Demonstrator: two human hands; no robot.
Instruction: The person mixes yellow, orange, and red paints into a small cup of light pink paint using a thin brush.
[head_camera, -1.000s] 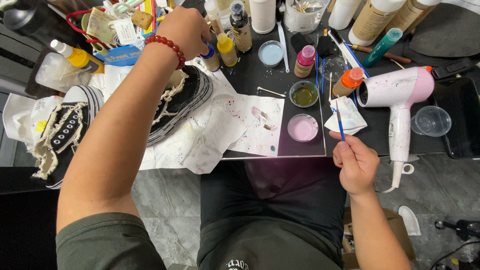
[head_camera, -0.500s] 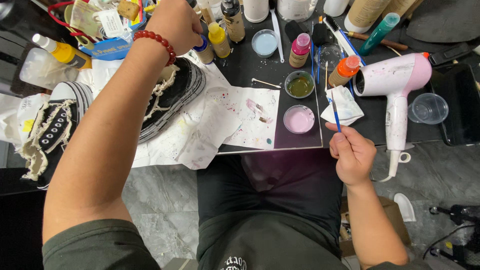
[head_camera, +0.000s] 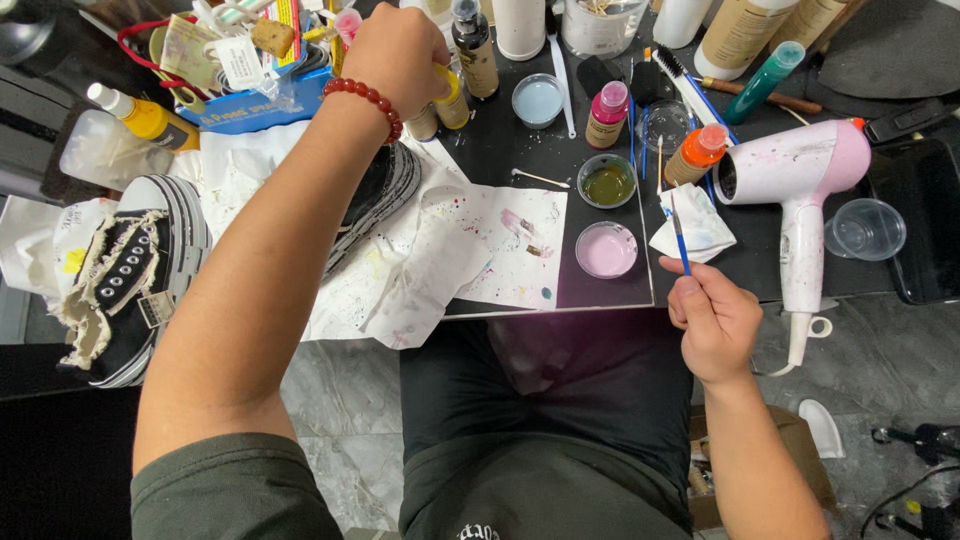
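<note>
Mid paint-picking: left hand (head_camera: 400, 50) closed around a yellow-capped paint bottle (head_camera: 452, 97) at the surface's back, right hand (head_camera: 712, 318) pinching a blue paintbrush (head_camera: 679, 233) upright beside the pink paint cup (head_camera: 606, 250); lifting calls for clearing neighbouring bottles.

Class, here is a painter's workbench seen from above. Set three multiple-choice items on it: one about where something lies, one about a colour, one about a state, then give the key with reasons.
1. Where is the hair dryer?
A. right end of the table
B. on the floor
C. on the shoe

2. What colour is the paint in the dish nearest the right hand?
A. blue
B. pink
C. black

3. What does the right hand hold?
A. nothing
B. a bottle
C. a thin brush

Key: 1 A, it lies beside a clear cup. 2 B, the near dish holds pale pink. 3 C, its fingers pinch a blue-handled brush.
</note>
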